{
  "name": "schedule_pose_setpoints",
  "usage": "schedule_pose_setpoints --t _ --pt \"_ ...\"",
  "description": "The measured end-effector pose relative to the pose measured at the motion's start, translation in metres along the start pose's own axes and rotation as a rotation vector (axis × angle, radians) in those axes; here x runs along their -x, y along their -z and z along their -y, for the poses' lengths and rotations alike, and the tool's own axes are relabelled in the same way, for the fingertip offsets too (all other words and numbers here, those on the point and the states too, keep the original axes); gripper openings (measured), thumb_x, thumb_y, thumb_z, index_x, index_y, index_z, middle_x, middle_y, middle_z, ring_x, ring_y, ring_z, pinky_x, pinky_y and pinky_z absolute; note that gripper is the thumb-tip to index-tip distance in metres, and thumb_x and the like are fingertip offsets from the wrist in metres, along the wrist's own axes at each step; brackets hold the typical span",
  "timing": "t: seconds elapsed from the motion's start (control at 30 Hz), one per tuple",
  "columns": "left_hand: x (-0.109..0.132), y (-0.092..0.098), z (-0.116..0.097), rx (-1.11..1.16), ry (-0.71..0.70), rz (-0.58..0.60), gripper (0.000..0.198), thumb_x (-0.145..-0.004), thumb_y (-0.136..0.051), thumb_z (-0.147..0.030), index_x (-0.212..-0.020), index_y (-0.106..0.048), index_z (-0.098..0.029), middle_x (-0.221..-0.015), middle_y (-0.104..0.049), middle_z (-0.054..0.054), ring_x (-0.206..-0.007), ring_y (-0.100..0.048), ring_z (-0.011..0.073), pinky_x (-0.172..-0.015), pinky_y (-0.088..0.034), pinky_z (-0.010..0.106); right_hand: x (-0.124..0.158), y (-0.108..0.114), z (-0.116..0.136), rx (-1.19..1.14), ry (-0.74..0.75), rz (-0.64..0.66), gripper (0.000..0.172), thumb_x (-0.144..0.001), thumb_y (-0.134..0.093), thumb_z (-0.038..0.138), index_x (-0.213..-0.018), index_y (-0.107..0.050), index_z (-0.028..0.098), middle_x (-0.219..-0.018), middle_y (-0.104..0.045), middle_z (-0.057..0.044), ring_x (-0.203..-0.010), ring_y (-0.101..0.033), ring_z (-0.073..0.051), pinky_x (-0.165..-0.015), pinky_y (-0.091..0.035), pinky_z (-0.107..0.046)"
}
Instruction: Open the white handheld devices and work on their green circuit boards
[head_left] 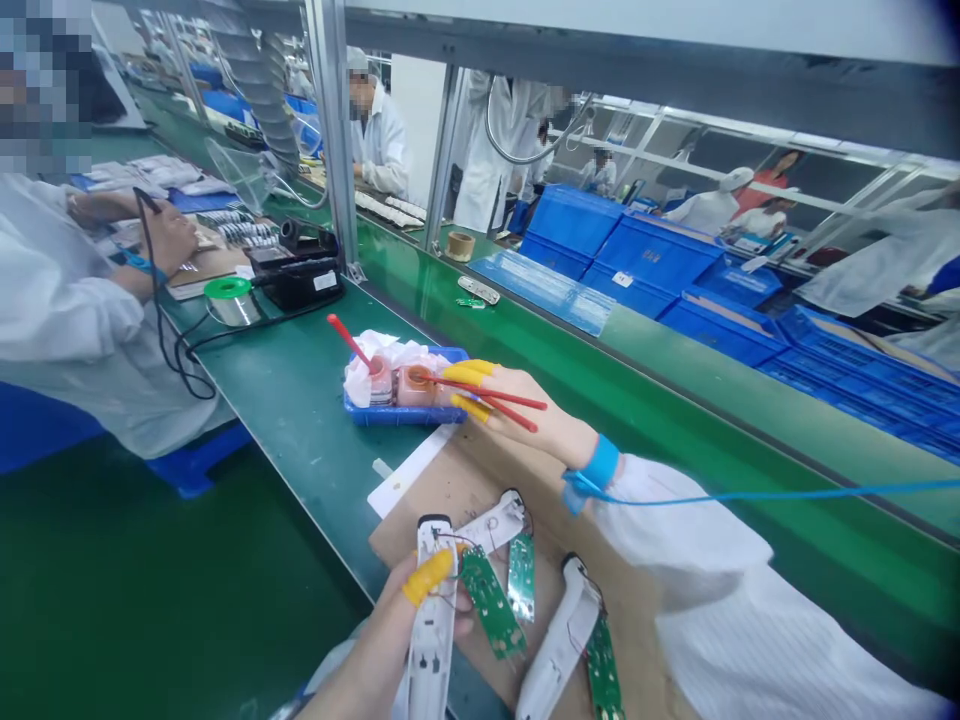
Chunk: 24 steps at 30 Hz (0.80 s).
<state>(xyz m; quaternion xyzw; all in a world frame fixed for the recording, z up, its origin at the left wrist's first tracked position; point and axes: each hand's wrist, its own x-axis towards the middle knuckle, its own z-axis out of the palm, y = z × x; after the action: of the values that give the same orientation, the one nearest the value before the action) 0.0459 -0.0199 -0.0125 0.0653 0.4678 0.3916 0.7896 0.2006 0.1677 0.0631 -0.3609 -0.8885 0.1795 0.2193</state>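
Note:
My left hand (420, 610), with a yellow finger cot on the thumb, grips a white plastic device housing (433, 620) at the near edge of the bench; a green circuit board (491, 600) hangs from it by thin wires. My right hand (525, 415), also in yellow finger cots and wearing a blue wrist strap (600, 465), pinches two red sticks (491, 397) whose tips reach into a small pink pot (414, 385) in a blue tray (405, 410). Two more white housings (562, 640) with green boards lie on a brown cardboard sheet (480, 480).
A third red stick (351, 343) stands in the tray's white cloth. A co-worker in white sits at the left beside a solder spool (229, 295) and a black soldering station (300, 270). A green conveyor belt (675, 400) runs behind, with blue crates (645, 255) beyond.

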Motion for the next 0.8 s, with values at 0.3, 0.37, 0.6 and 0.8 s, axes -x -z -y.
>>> schedule_pose_setpoints --t 0.3,0.37,0.6,0.8 --pt "0.006 -0.039 -0.012 -0.108 -0.178 0.183 0.053 -0.043 -0.084 -0.06 -0.073 -0.064 -0.02 -0.067 -0.07 -0.001 -0.066 -0.066 0.0181 -0.064 -0.054 0.03 0.163 -0.017 0.063 -0.652 -0.632 0.135 0.068 -0.086 -0.027 0.076 -0.092 -0.057 0.014 -0.063 -0.066 -0.005 -0.033 -0.049 -0.009 -0.029 -0.036 -0.02" --pt "0.006 -0.049 -0.008 -0.2 -0.177 0.27 0.054 -0.046 -0.08 -0.065 -0.074 -0.067 -0.02 -0.068 -0.07 0.0 -0.07 -0.066 0.0195 -0.068 -0.053 0.031 0.187 -0.026 0.073 -0.955 -0.783 0.117 0.069 -0.076 -0.049 0.077 -0.104 -0.052 0.014 -0.071 -0.068 -0.005 -0.034 -0.048 -0.006 -0.029 -0.033 -0.015" --pt "-0.003 -0.073 0.011 -0.443 -0.109 0.394 0.047 -0.061 -0.076 -0.058 -0.089 -0.063 -0.023 -0.087 -0.07 0.002 -0.087 -0.064 0.0217 -0.082 -0.049 0.033 0.223 -0.023 0.077 -1.261 -0.966 -0.051 0.069 -0.06 -0.068 0.074 -0.089 -0.054 0.013 -0.06 -0.059 0.0 -0.033 -0.041 -0.001 -0.029 -0.028 -0.011" --pt "-0.014 -0.082 0.032 -0.635 -0.209 0.306 0.025 -0.076 -0.068 -0.034 -0.093 -0.056 -0.021 -0.082 -0.064 0.002 -0.083 -0.062 0.0206 -0.079 -0.047 0.031 0.236 -0.024 0.1 -0.913 -0.97 -0.293 0.052 -0.067 -0.077 0.046 -0.102 -0.052 0.018 -0.063 -0.053 0.006 -0.042 -0.044 -0.005 -0.038 -0.037 -0.015"
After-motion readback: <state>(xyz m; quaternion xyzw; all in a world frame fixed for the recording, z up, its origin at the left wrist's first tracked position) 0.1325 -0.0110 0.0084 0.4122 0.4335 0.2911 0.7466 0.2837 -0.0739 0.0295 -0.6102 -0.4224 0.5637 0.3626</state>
